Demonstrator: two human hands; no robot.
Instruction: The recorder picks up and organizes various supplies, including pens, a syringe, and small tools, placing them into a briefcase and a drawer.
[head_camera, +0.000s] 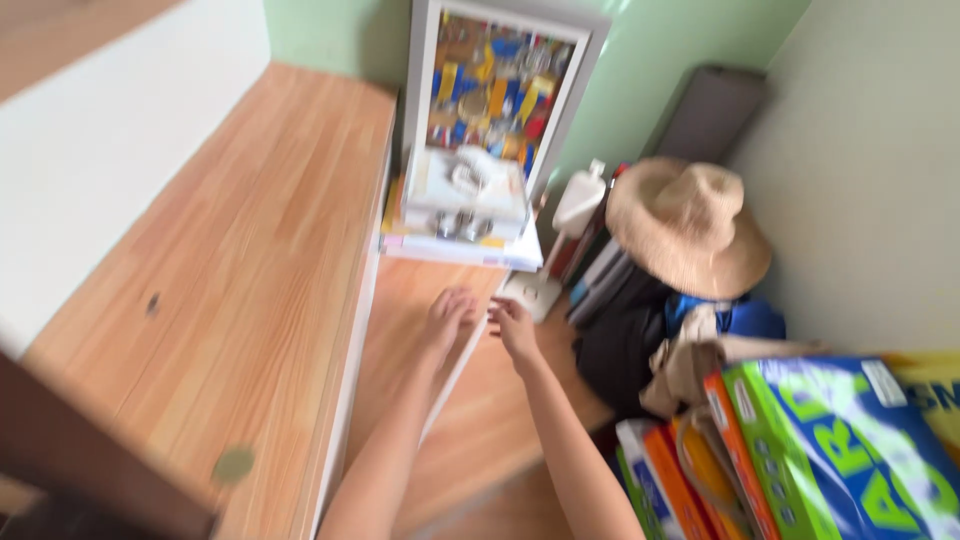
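The picture is blurred by motion. My left hand (447, 315) lies flat on a low wooden shelf board (400, 330), fingers pointing away from me. My right hand (512, 325) rests beside it at the white front edge (455, 375) of that board, fingers curled on the edge. Just beyond both hands sits a stack of white boxes and papers (465, 205). A white frame filled with colourful medals (495, 85) leans upright behind the stack.
A wide wooden top (240, 270) runs along the left by a white wall. On the right are a straw hat (690, 225), a black bag (620, 345), a white bottle (580, 200) and bright green and orange boxes (820, 450).
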